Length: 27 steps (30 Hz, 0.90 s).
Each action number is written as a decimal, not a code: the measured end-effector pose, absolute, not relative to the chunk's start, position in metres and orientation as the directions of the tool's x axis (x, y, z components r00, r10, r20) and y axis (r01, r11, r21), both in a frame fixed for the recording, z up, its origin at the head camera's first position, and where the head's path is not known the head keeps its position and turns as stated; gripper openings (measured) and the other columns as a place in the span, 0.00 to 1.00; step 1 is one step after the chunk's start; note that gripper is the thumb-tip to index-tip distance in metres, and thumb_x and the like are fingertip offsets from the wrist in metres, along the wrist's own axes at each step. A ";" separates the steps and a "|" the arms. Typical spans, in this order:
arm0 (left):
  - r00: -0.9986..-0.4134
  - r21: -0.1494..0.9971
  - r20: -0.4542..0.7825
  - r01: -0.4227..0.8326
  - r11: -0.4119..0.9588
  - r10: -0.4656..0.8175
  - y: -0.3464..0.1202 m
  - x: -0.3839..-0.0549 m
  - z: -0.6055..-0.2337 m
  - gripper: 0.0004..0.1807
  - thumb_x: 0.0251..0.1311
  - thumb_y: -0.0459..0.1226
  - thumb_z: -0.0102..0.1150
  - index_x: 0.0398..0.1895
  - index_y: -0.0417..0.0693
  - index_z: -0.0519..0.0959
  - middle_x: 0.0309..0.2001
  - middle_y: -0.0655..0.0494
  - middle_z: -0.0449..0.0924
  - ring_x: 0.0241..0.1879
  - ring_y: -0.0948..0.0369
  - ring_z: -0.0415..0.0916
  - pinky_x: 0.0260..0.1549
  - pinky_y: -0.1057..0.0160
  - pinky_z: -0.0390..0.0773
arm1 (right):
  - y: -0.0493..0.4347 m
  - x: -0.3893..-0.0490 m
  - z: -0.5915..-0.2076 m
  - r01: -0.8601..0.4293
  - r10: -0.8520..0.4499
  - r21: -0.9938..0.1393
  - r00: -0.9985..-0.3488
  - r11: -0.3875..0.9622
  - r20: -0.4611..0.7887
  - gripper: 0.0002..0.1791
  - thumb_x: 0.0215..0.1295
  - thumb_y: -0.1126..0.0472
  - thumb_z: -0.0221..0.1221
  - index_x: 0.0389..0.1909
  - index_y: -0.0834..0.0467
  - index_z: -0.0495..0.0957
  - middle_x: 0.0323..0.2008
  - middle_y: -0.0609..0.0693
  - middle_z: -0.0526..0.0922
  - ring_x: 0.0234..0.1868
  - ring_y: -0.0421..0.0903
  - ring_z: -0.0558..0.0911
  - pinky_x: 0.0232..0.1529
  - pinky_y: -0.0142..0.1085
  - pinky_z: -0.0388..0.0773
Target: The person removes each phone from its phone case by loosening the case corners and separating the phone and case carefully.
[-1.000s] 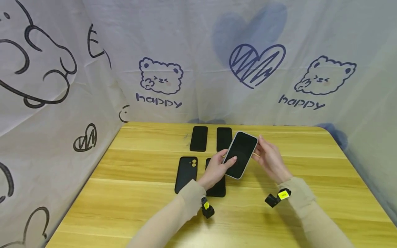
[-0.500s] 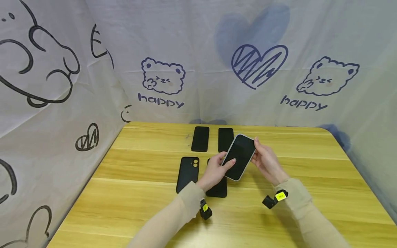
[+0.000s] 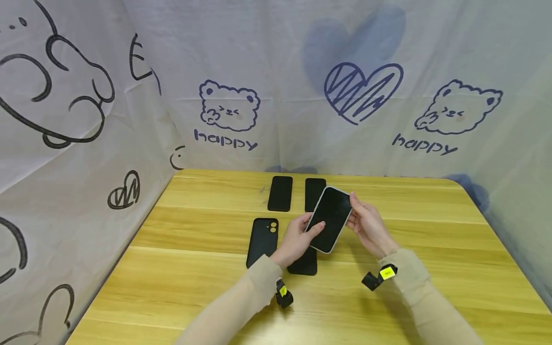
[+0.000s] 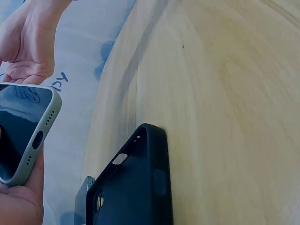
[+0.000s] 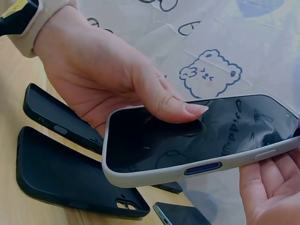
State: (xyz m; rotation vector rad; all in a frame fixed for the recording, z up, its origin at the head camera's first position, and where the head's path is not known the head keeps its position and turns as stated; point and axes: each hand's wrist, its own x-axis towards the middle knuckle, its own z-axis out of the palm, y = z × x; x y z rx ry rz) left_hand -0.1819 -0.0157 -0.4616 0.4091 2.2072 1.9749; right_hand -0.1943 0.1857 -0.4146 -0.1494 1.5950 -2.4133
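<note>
A smartphone [image 3: 331, 218] with a dark screen sits in a pale grey phone case [image 5: 140, 179], held tilted above the table. My left hand [image 3: 295, 239] grips its lower left side, thumb lying across the screen and fingers underneath. At the upper right edge, my right hand [image 3: 368, 226] holds it with the thumb at the rim and the fingers behind. Below lie two black phone cases: one [image 3: 262, 242] shows its camera cutout, and the other [image 3: 303, 261] is partly hidden by the left hand and the phone.
Behind the held phone, two dark phones lie flat, one on the left [image 3: 280, 193] and one on the right [image 3: 315, 190], its corner covered by the held phone. The wooden table [image 3: 431, 249] ends at a white printed curtain [image 3: 297, 129] behind.
The phone in its case has shifted slightly left over the table. My right hand has moved left with it, its thumb now at the phone's upper right edge. The left hand keeps its hold.
</note>
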 end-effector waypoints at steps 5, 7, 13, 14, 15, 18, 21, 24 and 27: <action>-0.954 0.993 0.070 0.095 0.071 0.293 -0.016 -0.180 -0.462 0.17 0.73 0.42 0.57 0.58 0.43 0.79 0.53 0.43 0.86 0.49 0.56 0.86 0.51 0.60 0.84 | 0.185 -0.194 -0.414 0.130 -0.241 -0.928 -0.970 -0.349 -0.045 0.21 0.78 0.45 0.47 0.35 0.49 0.86 0.32 0.41 0.91 0.36 0.34 0.89 0.41 0.28 0.84; -0.954 0.994 0.064 0.086 0.061 0.294 -0.017 -0.180 -0.463 0.17 0.73 0.42 0.57 0.58 0.43 0.78 0.53 0.43 0.86 0.50 0.55 0.86 0.51 0.60 0.84 | 0.184 -0.194 -0.413 0.125 -0.229 -0.936 -0.972 -0.331 -0.049 0.21 0.77 0.45 0.48 0.34 0.48 0.86 0.32 0.40 0.90 0.36 0.34 0.88 0.40 0.28 0.84; -0.952 0.994 0.070 0.091 0.056 0.299 -0.019 -0.181 -0.462 0.16 0.73 0.40 0.57 0.58 0.42 0.78 0.52 0.41 0.86 0.49 0.54 0.86 0.49 0.62 0.84 | 0.179 -0.195 -0.414 0.114 -0.166 -0.962 -0.983 -0.249 -0.074 0.22 0.76 0.42 0.48 0.31 0.46 0.85 0.29 0.38 0.88 0.33 0.32 0.86 0.40 0.26 0.82; -0.951 0.994 0.070 0.091 0.058 0.301 -0.019 -0.181 -0.462 0.16 0.73 0.40 0.57 0.58 0.42 0.78 0.52 0.41 0.86 0.49 0.54 0.86 0.49 0.63 0.84 | 0.178 -0.195 -0.415 0.112 -0.160 -0.965 -0.984 -0.238 -0.074 0.22 0.76 0.41 0.48 0.30 0.46 0.85 0.28 0.38 0.88 0.32 0.32 0.85 0.39 0.25 0.82; -0.951 0.994 0.067 0.090 0.061 0.301 -0.020 -0.181 -0.462 0.16 0.73 0.40 0.57 0.58 0.42 0.78 0.52 0.41 0.86 0.49 0.54 0.86 0.48 0.63 0.84 | 0.177 -0.195 -0.415 0.109 -0.155 -0.967 -0.985 -0.229 -0.075 0.23 0.76 0.41 0.48 0.29 0.46 0.85 0.28 0.37 0.87 0.31 0.32 0.85 0.39 0.25 0.81; -0.949 0.994 0.062 0.088 0.071 0.309 -0.022 -0.182 -0.462 0.16 0.72 0.40 0.57 0.57 0.42 0.78 0.51 0.41 0.87 0.48 0.56 0.86 0.47 0.66 0.84 | 0.175 -0.195 -0.415 0.096 -0.147 -0.971 -0.987 -0.218 -0.065 0.24 0.76 0.41 0.48 0.28 0.46 0.85 0.26 0.37 0.87 0.30 0.32 0.84 0.38 0.25 0.81; -0.942 0.994 0.055 0.084 0.075 0.330 -0.025 -0.184 -0.463 0.17 0.73 0.41 0.57 0.58 0.42 0.78 0.52 0.41 0.86 0.48 0.56 0.86 0.47 0.65 0.84 | 0.175 -0.194 -0.414 0.091 -0.158 -0.971 -0.986 -0.223 -0.056 0.24 0.76 0.40 0.48 0.28 0.46 0.85 0.26 0.38 0.87 0.30 0.33 0.84 0.38 0.26 0.81; -0.932 0.995 0.037 0.066 0.069 0.360 -0.029 -0.187 -0.465 0.17 0.73 0.41 0.57 0.59 0.42 0.77 0.54 0.40 0.85 0.49 0.54 0.86 0.47 0.62 0.85 | 0.175 -0.195 -0.415 0.102 -0.180 -0.965 -0.982 -0.240 -0.059 0.23 0.76 0.40 0.48 0.29 0.47 0.85 0.27 0.38 0.88 0.30 0.34 0.85 0.37 0.26 0.81; -0.923 0.997 0.019 0.047 0.065 0.384 -0.033 -0.189 -0.465 0.18 0.73 0.41 0.57 0.59 0.41 0.77 0.54 0.39 0.85 0.47 0.53 0.87 0.45 0.61 0.86 | 0.175 -0.196 -0.415 0.123 -0.214 -0.953 -0.975 -0.278 -0.064 0.22 0.77 0.42 0.49 0.31 0.48 0.85 0.27 0.40 0.89 0.30 0.35 0.86 0.37 0.27 0.81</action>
